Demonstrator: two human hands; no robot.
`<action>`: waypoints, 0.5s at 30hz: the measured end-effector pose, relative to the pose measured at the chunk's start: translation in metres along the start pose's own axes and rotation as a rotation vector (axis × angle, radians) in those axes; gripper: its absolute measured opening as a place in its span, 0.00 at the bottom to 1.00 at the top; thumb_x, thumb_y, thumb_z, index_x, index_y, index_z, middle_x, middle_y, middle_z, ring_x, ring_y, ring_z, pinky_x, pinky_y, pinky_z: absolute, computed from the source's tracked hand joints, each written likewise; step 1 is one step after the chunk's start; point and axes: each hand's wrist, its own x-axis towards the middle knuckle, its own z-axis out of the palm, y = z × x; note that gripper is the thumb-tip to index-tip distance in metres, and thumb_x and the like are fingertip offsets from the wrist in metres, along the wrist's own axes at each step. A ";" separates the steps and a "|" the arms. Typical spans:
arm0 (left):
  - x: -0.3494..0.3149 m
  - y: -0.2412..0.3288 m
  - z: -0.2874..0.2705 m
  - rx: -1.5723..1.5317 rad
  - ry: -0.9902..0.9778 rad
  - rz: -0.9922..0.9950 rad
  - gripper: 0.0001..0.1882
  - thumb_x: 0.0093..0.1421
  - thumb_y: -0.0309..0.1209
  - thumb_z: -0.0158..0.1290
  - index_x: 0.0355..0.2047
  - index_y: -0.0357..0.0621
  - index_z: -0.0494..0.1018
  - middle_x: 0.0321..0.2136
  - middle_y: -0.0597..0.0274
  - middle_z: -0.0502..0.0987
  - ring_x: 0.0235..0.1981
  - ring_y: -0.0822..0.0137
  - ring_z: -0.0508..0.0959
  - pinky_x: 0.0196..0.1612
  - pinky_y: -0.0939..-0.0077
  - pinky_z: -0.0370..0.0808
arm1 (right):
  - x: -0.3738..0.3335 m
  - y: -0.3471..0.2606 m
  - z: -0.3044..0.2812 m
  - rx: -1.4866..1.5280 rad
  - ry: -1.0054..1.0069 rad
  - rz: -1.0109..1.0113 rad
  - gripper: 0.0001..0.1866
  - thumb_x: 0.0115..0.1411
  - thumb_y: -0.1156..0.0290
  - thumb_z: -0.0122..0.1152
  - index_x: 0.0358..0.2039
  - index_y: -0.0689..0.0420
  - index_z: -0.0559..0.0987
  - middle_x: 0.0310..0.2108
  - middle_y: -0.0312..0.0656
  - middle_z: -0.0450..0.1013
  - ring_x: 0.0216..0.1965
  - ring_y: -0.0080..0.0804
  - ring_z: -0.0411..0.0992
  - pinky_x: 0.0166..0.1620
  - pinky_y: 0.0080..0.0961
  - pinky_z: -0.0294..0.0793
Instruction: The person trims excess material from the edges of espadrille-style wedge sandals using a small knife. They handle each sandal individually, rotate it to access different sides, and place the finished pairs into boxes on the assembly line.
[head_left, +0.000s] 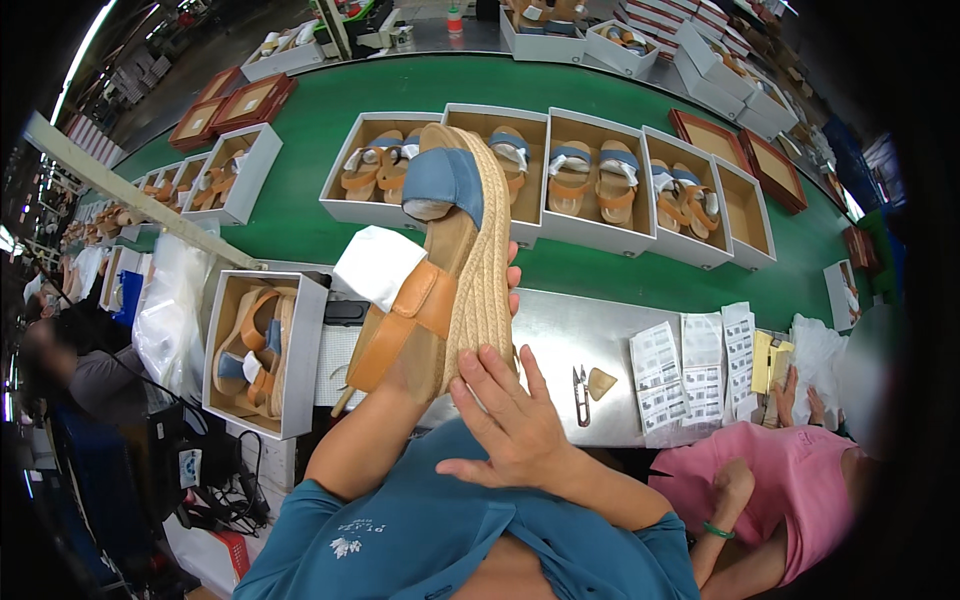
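A wedge sandal [478,270] with a braided rope sole, a blue toe strap and a tan ankle strap is held up in front of me. My left hand [514,278] grips it from behind; only its fingertips show past the sole's right edge. White wrapping paper [380,267] covers part of the tan strap. With fingers spread, my right hand [515,425] rests its fingertips against the side of the rope sole near the heel. Thread snips [582,395] and a small tan piece [601,384] lie on the metal table to the right.
White boxes of sandals [600,190] line the green conveyor [590,285] ahead. Another boxed pair [262,350] stands at my left. Label sheets [657,380] lie to the right, by a co-worker in pink [770,490]. A slanted metal bar [130,185] crosses the left side.
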 end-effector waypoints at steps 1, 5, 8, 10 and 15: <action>-0.004 0.001 0.002 -0.006 0.004 -0.004 0.43 0.64 0.55 0.43 0.68 0.38 0.46 0.59 0.44 0.62 0.59 0.43 0.65 0.62 0.49 0.66 | -0.002 0.003 0.001 -0.047 -0.025 -0.061 0.39 0.60 0.39 0.51 0.60 0.58 0.69 0.63 0.47 0.62 0.66 0.42 0.58 0.68 0.52 0.43; 0.001 -0.009 0.023 -0.111 0.043 0.026 0.38 0.66 0.54 0.41 0.69 0.48 0.47 0.57 0.46 0.67 0.57 0.45 0.68 0.60 0.46 0.67 | 0.025 0.010 -0.013 -0.147 -0.008 -0.196 0.38 0.61 0.35 0.42 0.58 0.54 0.72 0.63 0.41 0.64 0.65 0.37 0.59 0.68 0.52 0.44; -0.004 -0.016 0.031 -0.078 0.190 0.127 0.37 0.66 0.56 0.40 0.69 0.51 0.49 0.57 0.47 0.68 0.56 0.47 0.69 0.58 0.45 0.69 | 0.048 0.028 -0.026 -0.191 -0.005 -0.132 0.40 0.60 0.34 0.43 0.59 0.55 0.70 0.64 0.44 0.63 0.66 0.40 0.58 0.67 0.55 0.45; -0.006 -0.023 0.040 -0.013 0.278 0.212 0.38 0.65 0.60 0.38 0.68 0.50 0.52 0.60 0.47 0.66 0.57 0.47 0.70 0.58 0.48 0.69 | 0.064 0.046 -0.037 -0.222 0.012 -0.080 0.42 0.59 0.34 0.44 0.60 0.58 0.69 0.64 0.47 0.61 0.66 0.44 0.57 0.66 0.56 0.46; -0.015 -0.015 0.021 0.038 0.115 0.052 0.38 0.64 0.61 0.36 0.66 0.52 0.56 0.60 0.46 0.65 0.58 0.47 0.69 0.57 0.42 0.69 | 0.075 0.048 -0.046 -0.207 0.010 -0.076 0.49 0.56 0.32 0.48 0.60 0.66 0.66 0.65 0.57 0.56 0.66 0.53 0.55 0.66 0.57 0.45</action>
